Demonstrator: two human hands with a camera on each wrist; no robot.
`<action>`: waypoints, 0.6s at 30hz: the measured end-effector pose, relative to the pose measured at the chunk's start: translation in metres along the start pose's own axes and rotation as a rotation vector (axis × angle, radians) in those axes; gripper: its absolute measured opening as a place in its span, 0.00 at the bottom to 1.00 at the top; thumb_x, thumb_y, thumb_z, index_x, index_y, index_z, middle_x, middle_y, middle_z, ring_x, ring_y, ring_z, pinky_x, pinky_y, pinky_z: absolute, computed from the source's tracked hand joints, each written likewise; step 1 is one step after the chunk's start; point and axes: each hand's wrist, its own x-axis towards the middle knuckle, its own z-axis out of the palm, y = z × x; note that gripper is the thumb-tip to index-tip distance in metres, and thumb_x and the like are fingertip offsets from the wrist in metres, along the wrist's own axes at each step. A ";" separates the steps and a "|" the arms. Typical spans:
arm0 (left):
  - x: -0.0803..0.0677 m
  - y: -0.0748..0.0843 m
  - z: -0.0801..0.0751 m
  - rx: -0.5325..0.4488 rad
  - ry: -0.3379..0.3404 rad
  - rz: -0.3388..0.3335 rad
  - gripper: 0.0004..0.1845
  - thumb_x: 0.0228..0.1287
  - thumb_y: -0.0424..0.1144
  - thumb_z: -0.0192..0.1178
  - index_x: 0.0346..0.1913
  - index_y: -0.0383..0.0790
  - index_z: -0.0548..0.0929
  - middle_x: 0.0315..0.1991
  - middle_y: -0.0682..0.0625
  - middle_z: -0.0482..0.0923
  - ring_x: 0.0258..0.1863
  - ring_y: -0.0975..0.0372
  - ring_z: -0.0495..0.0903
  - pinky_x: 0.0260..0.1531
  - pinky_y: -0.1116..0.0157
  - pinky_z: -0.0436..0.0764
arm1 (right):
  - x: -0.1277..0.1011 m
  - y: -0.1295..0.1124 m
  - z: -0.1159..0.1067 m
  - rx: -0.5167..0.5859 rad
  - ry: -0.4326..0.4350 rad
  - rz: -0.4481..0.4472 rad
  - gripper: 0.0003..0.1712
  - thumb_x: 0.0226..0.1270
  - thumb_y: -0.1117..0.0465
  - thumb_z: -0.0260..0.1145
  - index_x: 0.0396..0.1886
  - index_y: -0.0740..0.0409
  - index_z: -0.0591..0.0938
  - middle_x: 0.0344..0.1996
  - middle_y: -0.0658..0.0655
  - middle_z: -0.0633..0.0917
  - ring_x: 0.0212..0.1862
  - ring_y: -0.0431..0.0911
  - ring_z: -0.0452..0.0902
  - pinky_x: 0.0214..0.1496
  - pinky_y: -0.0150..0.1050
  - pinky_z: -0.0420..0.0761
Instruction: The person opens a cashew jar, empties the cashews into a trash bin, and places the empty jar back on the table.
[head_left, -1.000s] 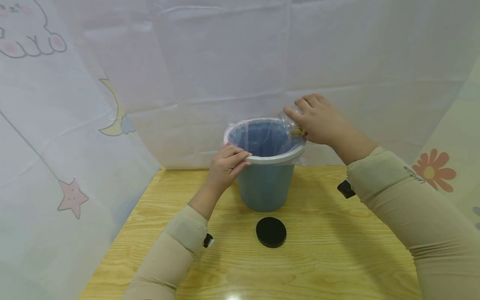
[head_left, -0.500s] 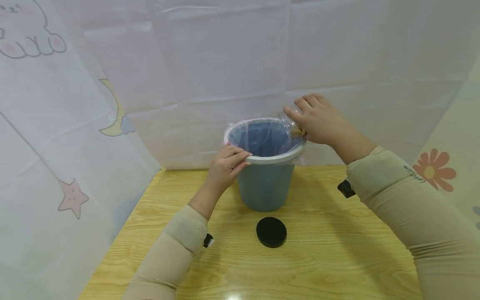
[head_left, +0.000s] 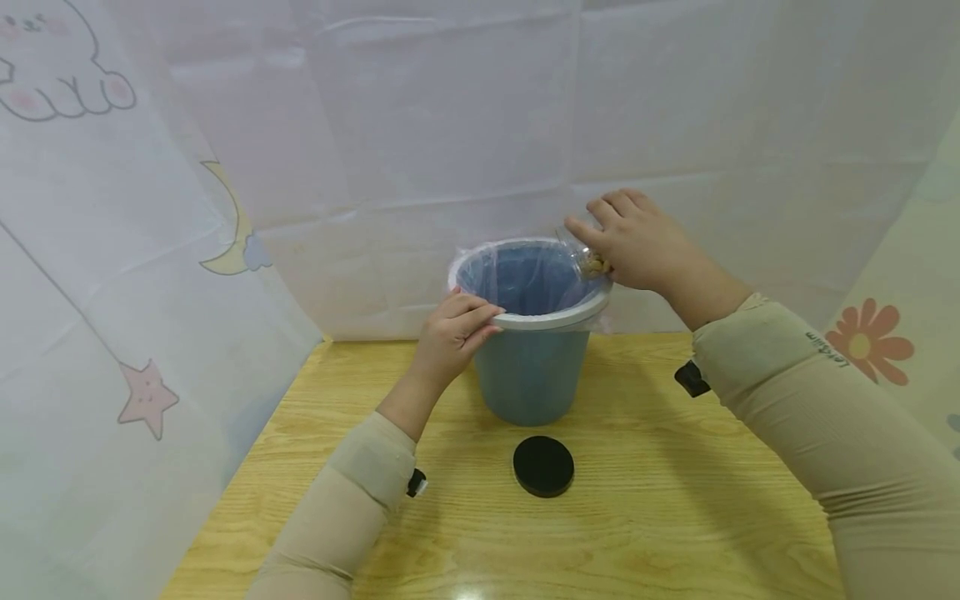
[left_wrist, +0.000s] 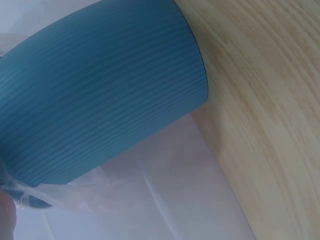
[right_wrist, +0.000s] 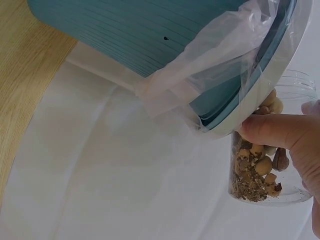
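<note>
A blue waste bin (head_left: pixel 532 379) with a white rim and a clear plastic liner (right_wrist: pixel 210 47) stands upright on the table. My left hand (head_left: pixel 450 333) grips the rim at its near left, fingers over the top and thumb on the outside. My right hand (head_left: pixel 637 242) holds a clear lidless jar (right_wrist: pixel 295 195) tilted at the bin's right rim. Tan round nut-like pieces (right_wrist: pixel 263 166) and brown crumbs lie inside the jar. In the right wrist view my thumb lies across the jar, and the bin's rim hides part of it.
A round black lid (head_left: pixel 543 467) lies on the wooden table (head_left: pixel 637 517) in front of the bin. Behind the bin hangs a pale cloth backdrop (head_left: pixel 450 125), with printed cartoon sheets to the left and right.
Both hands, the bin and the black lid keep nearly the same places. The jar's visible outline sits slightly lower in the head view.
</note>
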 end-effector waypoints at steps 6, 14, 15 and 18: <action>0.001 0.001 -0.001 0.001 0.000 0.001 0.13 0.49 0.37 0.68 0.41 0.40 0.86 0.36 0.50 0.81 0.36 0.61 0.77 0.56 0.49 0.67 | 0.000 0.000 0.002 0.004 0.003 -0.003 0.55 0.36 0.57 0.80 0.66 0.55 0.61 0.56 0.69 0.66 0.59 0.64 0.58 0.62 0.58 0.54; 0.002 0.000 -0.001 -0.001 0.007 0.017 0.13 0.49 0.36 0.68 0.41 0.39 0.86 0.35 0.50 0.81 0.36 0.61 0.77 0.53 0.49 0.69 | 0.000 0.001 0.003 -0.004 0.011 -0.008 0.55 0.35 0.57 0.80 0.66 0.56 0.61 0.56 0.69 0.66 0.59 0.64 0.58 0.62 0.58 0.54; 0.002 0.000 -0.001 -0.001 0.008 0.018 0.13 0.49 0.36 0.68 0.41 0.39 0.86 0.35 0.50 0.81 0.36 0.61 0.77 0.53 0.49 0.70 | 0.000 0.001 0.002 -0.004 0.010 -0.007 0.55 0.35 0.58 0.80 0.66 0.55 0.61 0.56 0.69 0.66 0.59 0.64 0.58 0.62 0.58 0.54; 0.002 0.000 0.000 -0.001 0.011 0.019 0.13 0.49 0.37 0.68 0.41 0.39 0.86 0.35 0.50 0.81 0.36 0.61 0.77 0.52 0.50 0.70 | 0.000 0.001 0.001 -0.007 0.002 -0.003 0.55 0.36 0.58 0.80 0.66 0.55 0.61 0.56 0.69 0.66 0.59 0.64 0.57 0.63 0.58 0.54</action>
